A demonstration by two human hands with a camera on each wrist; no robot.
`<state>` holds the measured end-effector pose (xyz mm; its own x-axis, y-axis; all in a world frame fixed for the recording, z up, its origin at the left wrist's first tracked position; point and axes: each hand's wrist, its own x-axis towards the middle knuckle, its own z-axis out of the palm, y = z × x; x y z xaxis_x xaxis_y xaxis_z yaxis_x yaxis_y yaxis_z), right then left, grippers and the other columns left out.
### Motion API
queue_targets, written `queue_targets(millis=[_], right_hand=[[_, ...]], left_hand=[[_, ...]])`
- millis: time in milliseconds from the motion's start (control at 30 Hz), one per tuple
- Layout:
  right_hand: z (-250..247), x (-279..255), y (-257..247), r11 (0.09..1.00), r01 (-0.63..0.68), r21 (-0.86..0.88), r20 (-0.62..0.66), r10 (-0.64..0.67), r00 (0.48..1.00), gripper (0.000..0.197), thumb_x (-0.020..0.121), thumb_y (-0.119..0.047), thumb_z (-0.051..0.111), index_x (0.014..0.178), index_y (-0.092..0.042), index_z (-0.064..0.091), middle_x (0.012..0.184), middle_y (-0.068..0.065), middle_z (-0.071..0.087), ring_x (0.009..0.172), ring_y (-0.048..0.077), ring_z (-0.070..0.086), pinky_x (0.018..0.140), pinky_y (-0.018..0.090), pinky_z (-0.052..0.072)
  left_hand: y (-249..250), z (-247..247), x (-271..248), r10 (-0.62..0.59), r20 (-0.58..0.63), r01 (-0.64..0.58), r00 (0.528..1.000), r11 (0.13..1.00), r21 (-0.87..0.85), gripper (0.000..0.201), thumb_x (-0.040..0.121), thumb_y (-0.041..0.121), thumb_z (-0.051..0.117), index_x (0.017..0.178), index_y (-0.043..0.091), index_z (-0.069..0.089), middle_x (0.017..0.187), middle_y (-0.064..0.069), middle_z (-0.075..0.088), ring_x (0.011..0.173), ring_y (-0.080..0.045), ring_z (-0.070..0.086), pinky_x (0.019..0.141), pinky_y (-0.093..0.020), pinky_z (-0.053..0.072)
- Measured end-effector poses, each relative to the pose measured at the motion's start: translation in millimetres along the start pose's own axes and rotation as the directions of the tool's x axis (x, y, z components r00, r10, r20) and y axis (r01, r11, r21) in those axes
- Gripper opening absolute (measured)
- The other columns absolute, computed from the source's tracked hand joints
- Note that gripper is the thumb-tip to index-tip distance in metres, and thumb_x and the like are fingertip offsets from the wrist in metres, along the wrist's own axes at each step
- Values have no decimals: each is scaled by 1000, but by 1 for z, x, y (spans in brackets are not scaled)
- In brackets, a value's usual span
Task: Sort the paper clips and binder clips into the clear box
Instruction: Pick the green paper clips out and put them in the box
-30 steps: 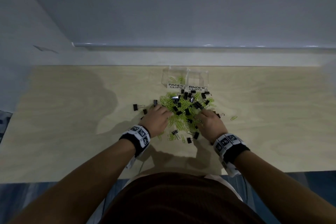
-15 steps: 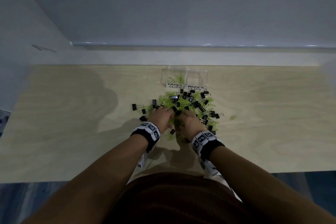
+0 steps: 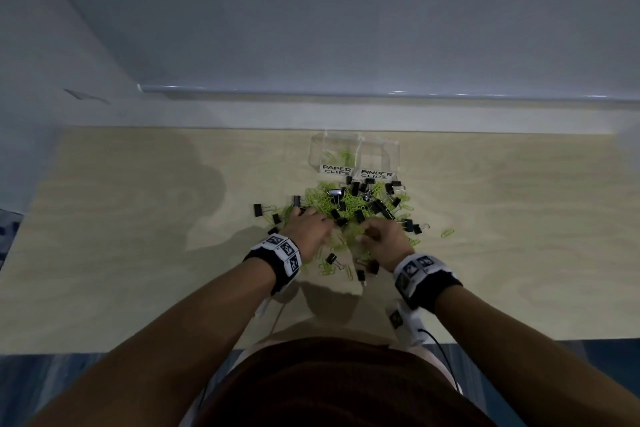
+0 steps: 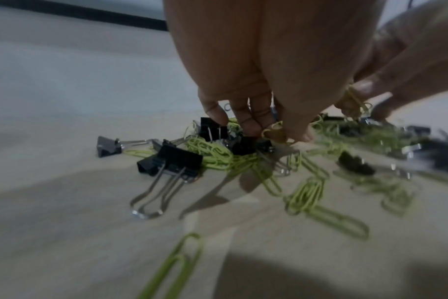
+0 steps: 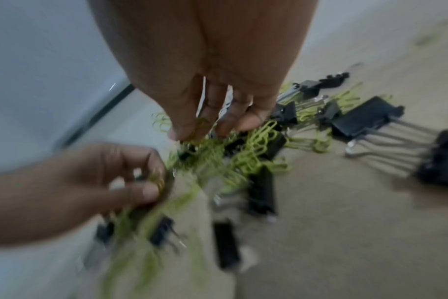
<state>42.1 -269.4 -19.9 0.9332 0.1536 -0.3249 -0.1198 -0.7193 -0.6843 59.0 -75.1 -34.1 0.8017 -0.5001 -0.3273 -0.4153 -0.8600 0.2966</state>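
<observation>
A mixed pile of green paper clips and black binder clips lies on the wooden table in front of the clear box. The box has two compartments, labelled PAPER CLIPS and BINDER CLIPS; a few green clips lie in the left one. My left hand reaches into the pile's near side and pinches green paper clips between thumb and fingers. My right hand is close beside it and also pinches a bunch of green paper clips. Both wrist views are blurred.
Stray binder clips lie left of the pile, and others sit near my wrists. A single paper clip lies off to the right. The pale wooden table spreads wide on both sides, with a grey wall behind.
My right hand swung left to meet the left hand over the pile's near edge, then drew back a little to the right. Both hands have taken hold of green paper clips.
</observation>
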Motion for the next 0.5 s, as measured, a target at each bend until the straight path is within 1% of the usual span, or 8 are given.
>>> queue_targets(millis=[67, 133, 200, 267, 300, 367, 433, 500], right_hand=[[-11, 4, -2, 976, -57, 211, 5, 58, 998, 15, 84, -10, 66, 72, -4, 59, 64, 1, 57, 58, 11, 49, 56, 14, 45], [-24, 11, -7, 934, -88, 346, 20, 86, 996, 20, 85, -13, 66, 75, 3, 58, 66, 6, 58, 61, 14, 52, 60, 19, 49], [-36, 23, -15, 862, -139, 488, 51, 131, 990, 20, 85, -12, 65, 67, -8, 59, 61, -1, 58, 58, 13, 54, 58, 24, 51], [-47, 40, -26, 801, -163, 576, 59, 159, 986, 22, 85, -13, 66, 64, -17, 60, 61, -2, 62, 56, 12, 58, 54, 25, 51], [-51, 49, -33, 790, -164, 591, 50, 167, 985, 18, 85, -13, 66, 67, -15, 61, 68, 5, 64, 60, 17, 61, 59, 30, 53], [-59, 68, -46, 787, -135, 602, 9, 162, 987, 12, 84, -14, 66, 73, -11, 63, 82, 15, 67, 74, 27, 65, 75, 42, 56], [-62, 88, -60, 798, -121, 591, -44, 181, 982, 11, 85, -13, 65, 74, -13, 63, 87, 11, 70, 81, 27, 68, 80, 43, 57], [-62, 108, -71, 827, -113, 550, -109, 205, 973, 10, 84, -13, 66, 74, -14, 63, 82, 7, 70, 80, 26, 69, 77, 43, 58]], left_hand=[[-2, -7, 0, -59, -42, 48, 997, 974, -221, 7, 91, 27, 54, 92, 21, 58, 95, 7, 59, 96, -16, 46, 85, -37, 32], [-2, -18, 2, -126, -71, 78, 989, 877, -474, 9, 91, 26, 56, 87, 18, 59, 81, 8, 58, 78, -11, 52, 75, -31, 41], [-2, -33, 7, -190, -108, 84, 976, 783, -616, 11, 91, 24, 56, 86, 14, 58, 76, 6, 58, 68, -10, 53, 67, -27, 44], [-3, -50, 17, -261, -171, 80, 950, 733, -676, 14, 91, 23, 55, 89, 10, 58, 79, 2, 60, 71, -13, 56, 67, -26, 47], [-4, -59, 25, -307, -192, 86, 932, 704, -705, 14, 91, 22, 55, 91, 9, 57, 83, 0, 62, 74, -14, 58, 68, -26, 49], [-8, -74, 45, -396, -215, 102, 893, 642, -760, 12, 91, 21, 55, 93, 9, 57, 88, -3, 64, 78, -16, 62, 72, -27, 54], [-12, -86, 66, -470, -224, 120, 854, 595, -794, 9, 90, 19, 57, 89, 10, 57, 87, -4, 65, 78, -18, 64, 72, -31, 56], [-15, -94, 84, -502, -259, 130, 825, 614, -778, 8, 88, 15, 61, 83, 10, 57, 85, -6, 65, 77, -23, 63, 69, -32, 53]])
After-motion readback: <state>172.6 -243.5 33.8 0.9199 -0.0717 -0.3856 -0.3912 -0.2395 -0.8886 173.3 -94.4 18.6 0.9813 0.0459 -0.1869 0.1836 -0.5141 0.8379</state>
